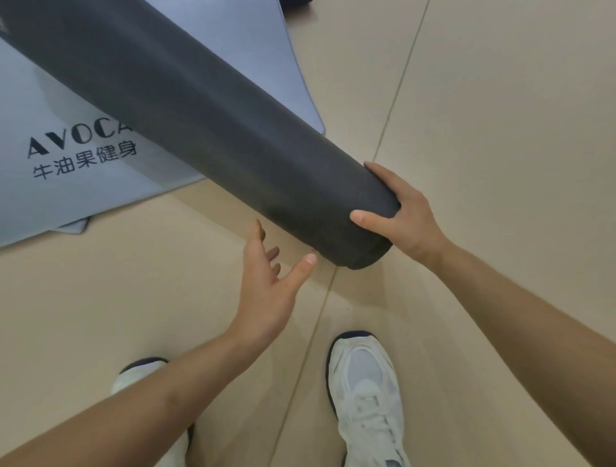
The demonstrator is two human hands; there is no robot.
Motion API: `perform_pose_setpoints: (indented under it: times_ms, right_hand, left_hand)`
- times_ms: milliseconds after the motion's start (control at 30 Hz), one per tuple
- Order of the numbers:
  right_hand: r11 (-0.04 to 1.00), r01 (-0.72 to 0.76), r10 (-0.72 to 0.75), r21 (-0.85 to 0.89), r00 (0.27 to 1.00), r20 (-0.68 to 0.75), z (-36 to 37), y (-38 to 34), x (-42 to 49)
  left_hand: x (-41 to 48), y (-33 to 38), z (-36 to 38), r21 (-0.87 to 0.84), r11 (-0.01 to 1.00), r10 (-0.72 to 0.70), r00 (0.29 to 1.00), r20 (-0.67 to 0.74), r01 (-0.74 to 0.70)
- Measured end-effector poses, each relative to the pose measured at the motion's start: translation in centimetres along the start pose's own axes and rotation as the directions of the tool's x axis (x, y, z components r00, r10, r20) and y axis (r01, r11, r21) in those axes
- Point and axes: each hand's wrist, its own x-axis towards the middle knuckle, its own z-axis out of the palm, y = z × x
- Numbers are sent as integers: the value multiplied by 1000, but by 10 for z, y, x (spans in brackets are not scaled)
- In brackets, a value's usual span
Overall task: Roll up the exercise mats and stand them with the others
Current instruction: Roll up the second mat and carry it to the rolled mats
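A dark grey rolled-up exercise mat slants from the upper left down to the middle of the head view, its near end lifted off the floor. My right hand grips that near end, thumb on the side of the roll and fingers curled over its far edge. My left hand hovers just below and left of the roll's end with fingers spread, touching nothing. A light blue-grey mat printed with "AVOCA" and dark characters lies flat on the floor under the roll.
Beige floor tiles with thin seams spread all around. My two white sneakers stand at the bottom. Another flat mat's corner peeks out beneath the printed one. A dark object shows at the top edge.
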Motion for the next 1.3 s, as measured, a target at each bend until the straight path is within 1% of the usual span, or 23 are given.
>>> perform_pose_setpoints:
  times_ms: [33,67,100,167,267,333,433,533,633,733,800,967,1067,1133,1200,1300]
  right_hand:
    - [1000,-1,1,7,1000,-1,0,1,1]
    - [1000,1,-1,11,1000,1,0,1,2]
    - [1000,1,-1,20,1000,6,-2,2,5]
    - [998,-12,10,68,1000,26,-6,2,11]
    - [988,-45,38,146,998,52,-11,0,16]
    - [976,-66,60,206,998,33,-9,-2,11]
    - [941,-112,124,318,992,-17,4,-6,-5]
    - [896,-161,184,414,983,-16,21,-19,-31]
    - [831,-233,258,504,966,22,37,-52,-65]
    - [761,-317,317,567,943,102,51,-101,-99]
    - [703,-374,359,605,921,153,55,-140,-117]
    - [593,-498,429,633,860,276,48,-252,-147]
    - [551,-545,445,632,832,331,27,-317,-163]
    - [541,-554,425,633,829,362,8,-359,-176]
    - [555,-546,417,628,835,358,-13,-397,-191]
    - [611,-521,400,596,853,335,-41,-439,-216]
  left_hand:
    - [5,2,6,-69,995,-66,998,21,68]
    - [12,2,12,-144,985,-90,995,52,97]
    - [20,2,18,-207,974,-77,994,79,92]
    - [35,1,30,-278,959,-34,995,98,60]
    - [41,4,42,-310,950,4,998,65,16]
    - [37,5,43,-318,948,26,999,43,-11]
    - [25,7,35,-320,947,15,1000,4,-13]
    - [0,19,16,-344,939,-25,998,-51,6]
    - [-33,36,-12,-285,959,-45,990,-132,6]
    - [-66,64,-51,-231,970,-116,977,-180,73]
    - [-90,89,-81,-178,979,-133,973,-190,99]
    - [-153,182,-139,-106,990,-111,968,-226,89]
    - [-187,246,-157,21,998,-54,972,-229,60]
    - [-204,289,-169,156,987,-1,974,-226,37]
    - [-218,327,-181,259,966,45,977,-208,11]
    - [-233,374,-197,246,969,45,983,-179,0]
